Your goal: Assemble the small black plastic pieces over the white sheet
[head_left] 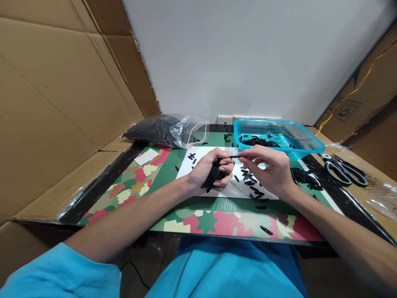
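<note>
My left hand [206,171] is closed around a bunch of small black pieces [214,176], which stick out below its fingers. Its thumb and forefinger meet at one slim black piece [235,157]. The other end of that piece is pinched by the fingertips of my right hand [268,165]. Both hands are above a white sheet [186,174], where several loose black pieces [248,178] lie scattered. Too little detail shows to tell what kind of pieces they are.
A blue plastic basket [310,142] with black pieces stands at the back right. Scissors [344,171] lie at the right edge. A clear bag of dark stuff [155,130] rests at the back left. Cardboard [62,82] walls the left side.
</note>
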A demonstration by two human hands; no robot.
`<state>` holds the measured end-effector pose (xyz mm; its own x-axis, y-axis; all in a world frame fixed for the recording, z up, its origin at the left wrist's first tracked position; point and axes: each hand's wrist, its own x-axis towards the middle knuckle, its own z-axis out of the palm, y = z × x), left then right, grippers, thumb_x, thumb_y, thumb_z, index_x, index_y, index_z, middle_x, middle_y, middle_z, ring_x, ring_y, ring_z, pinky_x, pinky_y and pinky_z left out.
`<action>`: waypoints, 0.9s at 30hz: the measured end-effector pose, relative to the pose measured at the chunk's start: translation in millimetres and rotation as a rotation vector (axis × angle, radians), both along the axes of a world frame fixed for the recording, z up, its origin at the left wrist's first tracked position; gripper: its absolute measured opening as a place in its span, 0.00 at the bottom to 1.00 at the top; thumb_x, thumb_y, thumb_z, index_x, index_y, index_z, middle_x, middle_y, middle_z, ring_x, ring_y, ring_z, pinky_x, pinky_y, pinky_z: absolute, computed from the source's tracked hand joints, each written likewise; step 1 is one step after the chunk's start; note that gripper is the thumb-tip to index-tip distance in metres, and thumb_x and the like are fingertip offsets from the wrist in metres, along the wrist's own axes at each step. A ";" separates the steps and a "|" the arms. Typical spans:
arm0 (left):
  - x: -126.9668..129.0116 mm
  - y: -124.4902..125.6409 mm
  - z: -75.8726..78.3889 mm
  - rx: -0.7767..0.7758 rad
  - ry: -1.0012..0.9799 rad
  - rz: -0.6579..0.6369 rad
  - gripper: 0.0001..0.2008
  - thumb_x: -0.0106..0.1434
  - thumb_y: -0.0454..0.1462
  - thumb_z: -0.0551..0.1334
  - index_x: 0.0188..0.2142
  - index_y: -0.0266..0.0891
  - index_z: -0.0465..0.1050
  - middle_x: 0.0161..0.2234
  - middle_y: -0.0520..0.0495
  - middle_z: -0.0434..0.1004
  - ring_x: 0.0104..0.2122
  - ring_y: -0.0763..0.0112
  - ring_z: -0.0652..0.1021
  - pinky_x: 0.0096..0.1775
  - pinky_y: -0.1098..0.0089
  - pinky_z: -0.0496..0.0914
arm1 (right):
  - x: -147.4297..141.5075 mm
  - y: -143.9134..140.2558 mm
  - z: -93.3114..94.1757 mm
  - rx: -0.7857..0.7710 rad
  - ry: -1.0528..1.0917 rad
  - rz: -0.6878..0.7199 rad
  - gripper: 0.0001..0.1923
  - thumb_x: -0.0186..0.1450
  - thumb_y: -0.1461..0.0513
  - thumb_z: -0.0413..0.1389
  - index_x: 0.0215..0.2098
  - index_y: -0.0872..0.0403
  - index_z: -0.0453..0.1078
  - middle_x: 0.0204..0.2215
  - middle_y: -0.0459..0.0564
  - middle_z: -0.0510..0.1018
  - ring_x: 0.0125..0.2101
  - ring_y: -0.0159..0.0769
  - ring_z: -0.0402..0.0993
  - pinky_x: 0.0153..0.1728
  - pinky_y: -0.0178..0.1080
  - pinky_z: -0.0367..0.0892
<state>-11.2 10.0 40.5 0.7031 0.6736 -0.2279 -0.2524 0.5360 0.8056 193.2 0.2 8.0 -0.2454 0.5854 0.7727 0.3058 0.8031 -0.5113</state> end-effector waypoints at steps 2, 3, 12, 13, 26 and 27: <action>-0.2 0.2 0.2 -0.002 -0.003 0.005 0.16 0.62 0.40 0.59 0.22 0.41 0.55 0.20 0.58 0.55 0.11 0.77 0.62 0.13 0.76 0.53 | 0.2 0.4 -0.8 0.011 0.003 -0.003 0.06 0.70 0.66 0.61 0.41 0.50 0.79 0.33 0.45 0.82 0.28 0.30 0.78 0.25 0.32 0.74; -0.3 0.2 0.3 -0.002 -0.002 0.004 0.16 0.62 0.40 0.59 0.22 0.41 0.55 0.20 0.58 0.55 0.11 0.77 0.62 0.13 0.76 0.54 | 0.4 0.7 -1.2 0.015 0.003 -0.004 0.06 0.70 0.66 0.61 0.41 0.50 0.79 0.33 0.45 0.82 0.29 0.30 0.78 0.26 0.32 0.75; -0.8 0.0 -1.0 0.003 -0.005 0.002 0.16 0.62 0.40 0.61 0.23 0.41 0.55 0.20 0.59 0.56 0.11 0.77 0.62 0.13 0.75 0.53 | -1.0 0.0 0.7 0.047 -0.001 -0.007 0.05 0.68 0.67 0.61 0.39 0.50 0.78 0.31 0.45 0.82 0.28 0.31 0.77 0.25 0.33 0.73; -0.8 0.0 -1.0 0.001 -0.001 0.003 0.16 0.62 0.40 0.60 0.23 0.41 0.55 0.20 0.59 0.55 0.11 0.77 0.62 0.13 0.75 0.53 | -1.4 -0.4 1.4 0.052 -0.007 -0.009 0.05 0.68 0.67 0.61 0.39 0.50 0.78 0.31 0.45 0.82 0.27 0.31 0.77 0.25 0.34 0.73; 5.6 -4.0 -1.9 0.066 0.110 0.170 0.17 0.64 0.42 0.61 0.25 0.41 0.55 0.21 0.59 0.55 0.12 0.79 0.62 0.14 0.76 0.54 | 49.8 50.2 2.5 0.178 -0.252 -0.633 0.04 0.69 0.61 0.61 0.39 0.50 0.80 0.40 0.53 0.82 0.44 0.51 0.71 0.46 0.56 0.68; 6.0 -3.4 -3.0 0.063 0.121 0.186 0.17 0.63 0.42 0.61 0.25 0.41 0.55 0.21 0.60 0.55 0.12 0.79 0.62 0.14 0.76 0.55 | 49.0 49.8 3.1 0.167 -0.236 -0.618 0.04 0.69 0.61 0.61 0.40 0.50 0.80 0.40 0.54 0.81 0.44 0.50 0.71 0.45 0.55 0.68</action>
